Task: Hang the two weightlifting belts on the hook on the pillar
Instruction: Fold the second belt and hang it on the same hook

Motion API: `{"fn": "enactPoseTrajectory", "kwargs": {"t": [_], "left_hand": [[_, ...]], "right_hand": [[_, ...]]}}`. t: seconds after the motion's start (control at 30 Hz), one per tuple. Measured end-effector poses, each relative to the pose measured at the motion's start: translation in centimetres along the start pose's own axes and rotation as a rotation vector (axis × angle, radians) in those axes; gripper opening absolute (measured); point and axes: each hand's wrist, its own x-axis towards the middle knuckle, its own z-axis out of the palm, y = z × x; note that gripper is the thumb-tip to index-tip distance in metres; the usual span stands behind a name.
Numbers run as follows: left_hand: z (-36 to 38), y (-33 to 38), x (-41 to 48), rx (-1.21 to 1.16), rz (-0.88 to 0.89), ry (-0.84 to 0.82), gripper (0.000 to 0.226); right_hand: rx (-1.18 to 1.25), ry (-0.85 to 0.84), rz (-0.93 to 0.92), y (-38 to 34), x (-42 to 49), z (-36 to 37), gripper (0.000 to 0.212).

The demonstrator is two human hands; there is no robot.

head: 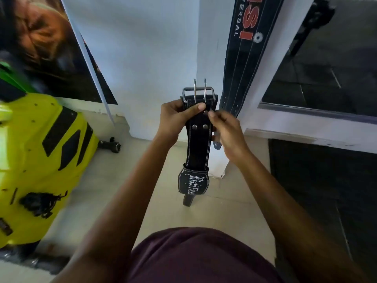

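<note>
Our left hand (175,117) grips the black belt (197,144) near its upper end, with the thumb pressed across the front and the fingers curled behind. Our right hand (226,129) is at the right edge of the same belt; its fingertips are pinched together beside a rivet, but we cannot tell if they really hold the leather. The belt is upright in the air between our hands, in front of the pillar (208,58). Its steel buckle (198,92) is at the top, with two prongs pointing up, and the lower part is folded, with white script on it, and it hangs above the floor (114,180) without touching it. Just to the right, a second belt (240,64) with red letters already hangs flat along the pillar; its top goes out of view, so we cannot see the hook. At the left there is a yellow machine (38,160), and above it a poster (47,48) on the wall. A small dark object (110,145) lies on the floor near the wall. At the right, dark mats (318,190) cover the floor. Our maroon shorts (195,258) show at the bottom.
</note>
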Motion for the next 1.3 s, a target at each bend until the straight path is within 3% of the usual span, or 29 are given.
{"fn": "enactPoseTrajectory", "kwargs": {"t": [0.13, 0.3, 0.47, 0.57, 0.67, 0.77, 0.9, 1.07, 1.3], "left_hand": [[-2.0, 0.5, -0.2, -0.036, 0.013, 0.021, 0.030], [-4.7, 1.0, 0.2, -0.005, -0.006, -0.015, 0.020], [-6.6, 0.7, -0.2, 0.011, -0.024, -0.043, 0.059], [-7.1, 1.2, -0.8, -0.006, -0.029, -0.048, 0.036], [-7.1, 2.0, -1.4, -0.056, -0.017, -0.127, 0.014], [-8.4, 1.6, -2.0, 0.000, 0.013, -0.215, 0.012], [-11.4, -1.9, -4.5, 0.310, -0.039, -0.357, 0.013], [-10.1, -3.5, -6.5, 0.266, -0.022, -0.232, 0.011], [-7.0, 3.7, -4.7, -0.153, 0.051, 0.016, 0.005]], "right_hand": [[-0.004, -0.003, -0.045, -2.5, 1.4, 1.3, 0.004], [-0.178, -0.128, 0.070, 5.1, -1.9, 4.6, 0.024], [-0.315, -0.103, 0.148, 9.1, -4.6, 6.7, 0.025], [-0.141, -0.048, 0.047, 5.0, -3.4, 7.3, 0.013], [-0.134, 0.028, -0.089, 0.3, -1.6, 7.4, 0.005], [-0.129, 0.037, -0.185, -2.9, -0.8, 7.5, 0.010], [-0.036, 0.034, -0.254, -6.1, -0.4, 6.8, 0.005], [-0.050, -0.029, -0.222, -6.4, -0.6, 6.5, 0.006], [-0.134, -0.114, -0.137, -2.5, -2.9, 6.2, 0.004]]}}
